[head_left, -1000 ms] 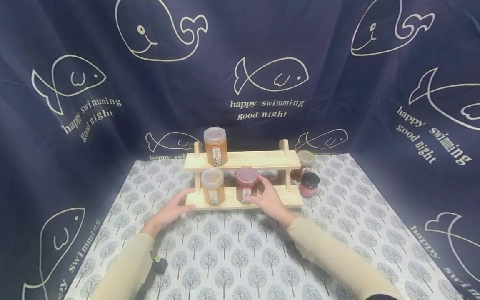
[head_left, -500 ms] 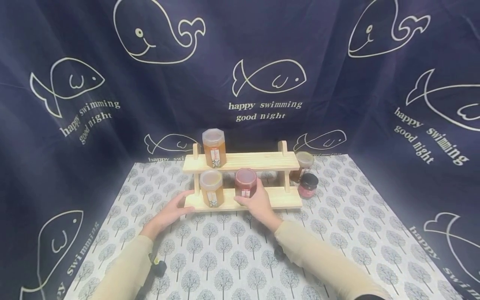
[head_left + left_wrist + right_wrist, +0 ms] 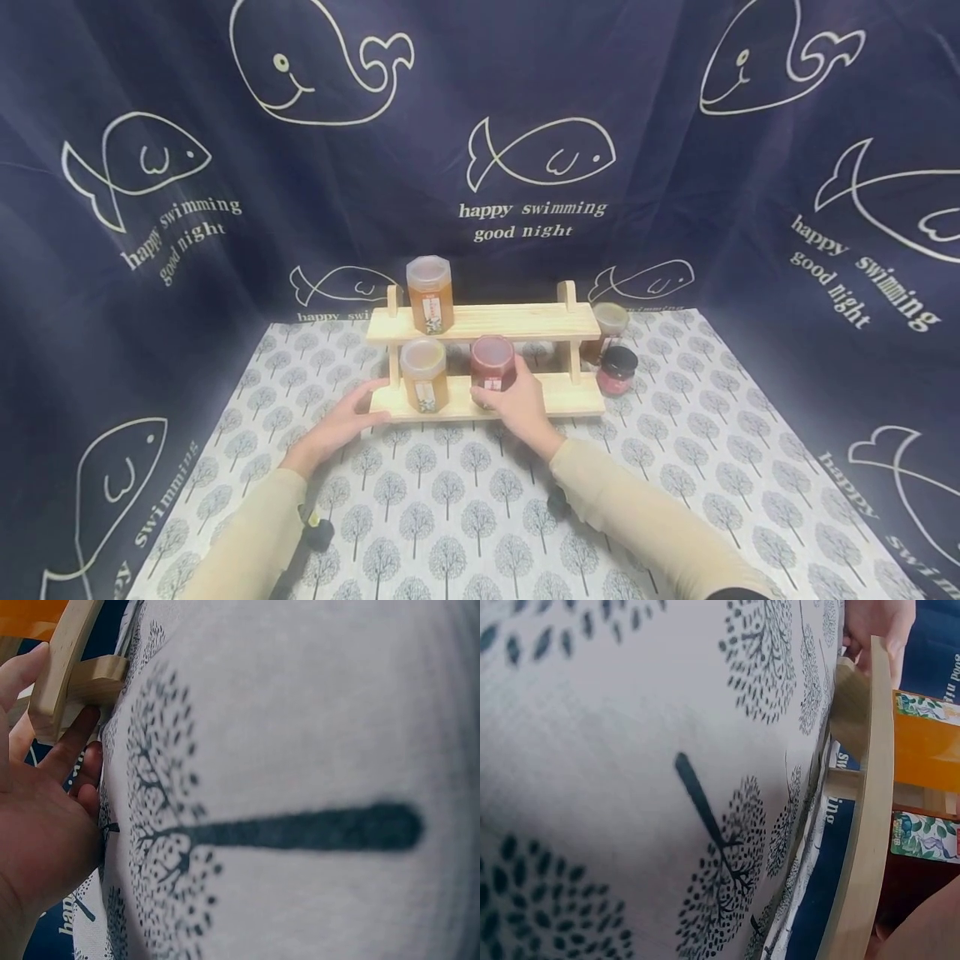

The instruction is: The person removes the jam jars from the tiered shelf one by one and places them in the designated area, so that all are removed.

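A two-tier wooden rack (image 3: pixel 555 321) stands on the tree-patterned cloth (image 3: pixel 465 508). On its lower shelf sit an amber jar (image 3: pixel 423 375) and a red jar (image 3: pixel 491 358). My right hand (image 3: pixel 502 388) grips the red jar low down, thumb on its left and fingers on its right. My left hand (image 3: pixel 378 402) holds the left end of the lower shelf; in the left wrist view its thumb and index finger (image 3: pixel 71 746) pinch the rack's end post (image 3: pixel 64 671). A taller amber jar (image 3: pixel 430 293) stands on the upper shelf.
Right of the rack on the cloth stand an amber jar (image 3: pixel 609 322) and a small dark-lidded red jar (image 3: pixel 617 370). A navy curtain (image 3: pixel 150 250) with fish and whale prints closes in the back and both sides.
My right hand has slid left from the jar's right side and curled round the red jar. The left hand and the rack have stayed put.
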`<state>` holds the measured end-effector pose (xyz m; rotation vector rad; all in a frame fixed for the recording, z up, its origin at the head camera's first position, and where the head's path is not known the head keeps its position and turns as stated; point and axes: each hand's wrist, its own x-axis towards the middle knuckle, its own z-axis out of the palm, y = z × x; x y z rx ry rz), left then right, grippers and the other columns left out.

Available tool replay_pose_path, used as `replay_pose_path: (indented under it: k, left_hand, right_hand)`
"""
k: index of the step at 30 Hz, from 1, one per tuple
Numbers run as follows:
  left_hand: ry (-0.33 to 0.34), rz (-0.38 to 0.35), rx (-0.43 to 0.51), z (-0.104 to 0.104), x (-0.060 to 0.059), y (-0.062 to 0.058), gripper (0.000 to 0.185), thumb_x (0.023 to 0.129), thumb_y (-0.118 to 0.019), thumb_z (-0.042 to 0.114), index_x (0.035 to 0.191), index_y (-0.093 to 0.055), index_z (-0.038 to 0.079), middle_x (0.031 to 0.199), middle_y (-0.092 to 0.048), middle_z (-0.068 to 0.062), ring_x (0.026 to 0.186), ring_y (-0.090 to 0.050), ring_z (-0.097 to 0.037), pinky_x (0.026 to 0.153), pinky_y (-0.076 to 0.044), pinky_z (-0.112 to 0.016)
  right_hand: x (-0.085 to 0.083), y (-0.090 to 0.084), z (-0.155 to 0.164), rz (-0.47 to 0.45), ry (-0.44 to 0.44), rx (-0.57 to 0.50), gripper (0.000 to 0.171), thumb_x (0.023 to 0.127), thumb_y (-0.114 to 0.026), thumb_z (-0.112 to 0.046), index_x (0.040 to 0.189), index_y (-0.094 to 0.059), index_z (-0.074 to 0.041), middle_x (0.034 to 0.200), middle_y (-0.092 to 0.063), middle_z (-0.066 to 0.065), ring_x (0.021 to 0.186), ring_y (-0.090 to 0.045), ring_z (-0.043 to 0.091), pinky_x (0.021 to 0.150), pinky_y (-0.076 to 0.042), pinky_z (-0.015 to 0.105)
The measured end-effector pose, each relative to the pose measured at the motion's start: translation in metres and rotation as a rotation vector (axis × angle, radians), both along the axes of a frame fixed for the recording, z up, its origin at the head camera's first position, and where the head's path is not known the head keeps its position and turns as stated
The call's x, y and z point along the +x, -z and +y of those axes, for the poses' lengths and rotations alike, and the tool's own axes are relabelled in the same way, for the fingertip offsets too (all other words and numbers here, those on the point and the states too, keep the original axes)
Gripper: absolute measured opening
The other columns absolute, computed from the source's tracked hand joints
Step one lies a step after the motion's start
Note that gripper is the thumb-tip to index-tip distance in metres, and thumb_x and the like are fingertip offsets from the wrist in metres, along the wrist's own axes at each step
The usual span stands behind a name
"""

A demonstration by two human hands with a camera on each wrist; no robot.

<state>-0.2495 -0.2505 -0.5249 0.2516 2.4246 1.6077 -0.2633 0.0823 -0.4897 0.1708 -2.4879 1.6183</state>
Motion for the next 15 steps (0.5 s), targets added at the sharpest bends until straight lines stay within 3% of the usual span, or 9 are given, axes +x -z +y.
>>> replay_pose_path:
  k: [10,15]
  left_hand:
    - [-0.006,-0.017,0.000,0.001,0.003,0.001,0.074,0.092,-0.073,0.038,0.155,-0.037,0.028,0.161,-0.032,-0.009,0.149,-0.022,-0.038,0.115,-0.007,-0.072]
    - [-0.007,-0.006,-0.004,0.001,0.003,-0.002,0.074,0.092,-0.073,0.038,0.155,-0.037,0.027,0.161,-0.034,-0.010,0.148,-0.024,-0.039,0.116,-0.009,-0.071]
  right_hand:
    - [-0.001,-0.006,0.001,0.005,-0.010,-0.014,0.079,0.068,-0.093,-0.031,0.136,-0.056,-0.010,0.124,-0.067,0.008,0.119,-0.061,0.030,0.108,-0.044,0.052]
    - [0.000,-0.018,-0.001,0.039,-0.038,-0.012,0.077,0.069,-0.094,-0.027,0.135,-0.058,-0.012,0.126,-0.067,0.008,0.119,-0.061,0.028,0.108,-0.043,0.053]
